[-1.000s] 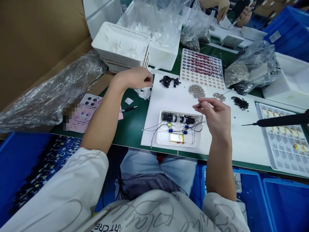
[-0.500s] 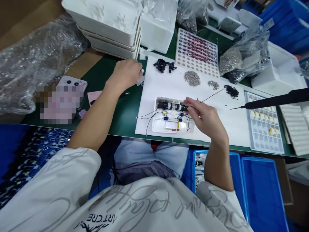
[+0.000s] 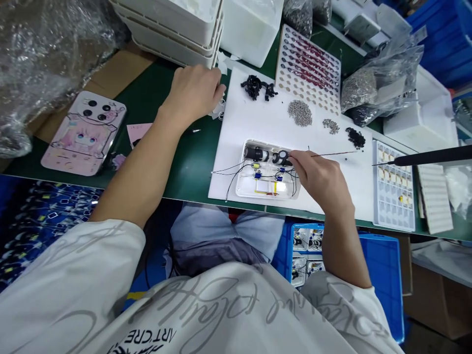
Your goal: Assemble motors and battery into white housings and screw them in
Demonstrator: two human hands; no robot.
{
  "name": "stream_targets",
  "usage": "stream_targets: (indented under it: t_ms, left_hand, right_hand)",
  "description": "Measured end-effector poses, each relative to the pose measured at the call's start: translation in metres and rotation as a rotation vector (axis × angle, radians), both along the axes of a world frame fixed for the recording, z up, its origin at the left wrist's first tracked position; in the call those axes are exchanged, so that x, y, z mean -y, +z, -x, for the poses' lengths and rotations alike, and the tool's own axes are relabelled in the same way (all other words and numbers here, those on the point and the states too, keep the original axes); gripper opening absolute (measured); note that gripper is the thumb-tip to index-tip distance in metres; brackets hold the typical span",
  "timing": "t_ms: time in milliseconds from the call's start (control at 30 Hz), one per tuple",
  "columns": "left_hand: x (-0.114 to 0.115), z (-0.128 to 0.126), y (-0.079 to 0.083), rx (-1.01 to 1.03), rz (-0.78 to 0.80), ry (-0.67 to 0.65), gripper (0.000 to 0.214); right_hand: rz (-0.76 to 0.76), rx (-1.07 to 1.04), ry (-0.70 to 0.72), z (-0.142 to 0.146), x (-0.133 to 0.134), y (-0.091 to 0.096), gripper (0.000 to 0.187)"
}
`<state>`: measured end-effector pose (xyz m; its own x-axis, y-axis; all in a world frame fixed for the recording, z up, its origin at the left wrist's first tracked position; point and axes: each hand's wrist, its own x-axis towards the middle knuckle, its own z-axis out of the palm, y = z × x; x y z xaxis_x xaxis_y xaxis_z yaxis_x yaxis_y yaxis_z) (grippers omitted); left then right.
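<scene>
My right hand (image 3: 322, 179) is closed in a pinch at the right end of a white case (image 3: 239, 189). A thin dark red wire (image 3: 334, 154) sticks out to the right from its fingers. The fingertips are against a black-and-white cylinder (image 3: 280, 157) in the case, and a second such cylinder (image 3: 256, 154) lies left of it. Small blue parts (image 3: 258, 175) and thin black wires (image 3: 236, 178) are below. My left hand (image 3: 195, 93) is by the white sheet's left edge, fingers curled, beside small white pieces (image 3: 217, 110). Whatever it grips is hidden.
Black pieces (image 3: 254, 87), silver bits (image 3: 300, 113) and black rings (image 3: 355, 138) lie on the white sheet (image 3: 224, 147). A screwdriver with a black handle (image 3: 431, 156) hangs in from the right. Stacked white trays (image 3: 173, 37) and a phone (image 3: 83, 132) are left.
My right hand's fingers have closed in more at the cylinder, and the red wire lies flatter. My left hand's fingers have curled beside the white pieces. The whole view has shifted slightly.
</scene>
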<state>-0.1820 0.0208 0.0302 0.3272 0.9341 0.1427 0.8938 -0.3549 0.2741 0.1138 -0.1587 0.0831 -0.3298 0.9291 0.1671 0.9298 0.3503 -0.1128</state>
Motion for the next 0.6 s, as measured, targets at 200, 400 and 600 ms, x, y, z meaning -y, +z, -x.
stream_targets:
  t_ms: [200, 400, 600]
  left_hand:
    - [0.002, 0.003, 0.001, 0.064, 0.013, -0.046, 0.047]
    - [0.002, 0.001, 0.002, 0.076, -0.002, -0.067, 0.044]
    - [0.003, 0.0, 0.004, 0.079, -0.01, -0.088, 0.048]
  right_hand:
    - [0.11, -0.36, -0.046, -0.001, -0.013, -0.024, 0.047]
    - [0.378, -0.684, -0.129, -0.007, -0.015, -0.029, 0.052]
    - [0.511, -0.878, -0.182, -0.003, -0.015, -0.03, 0.046]
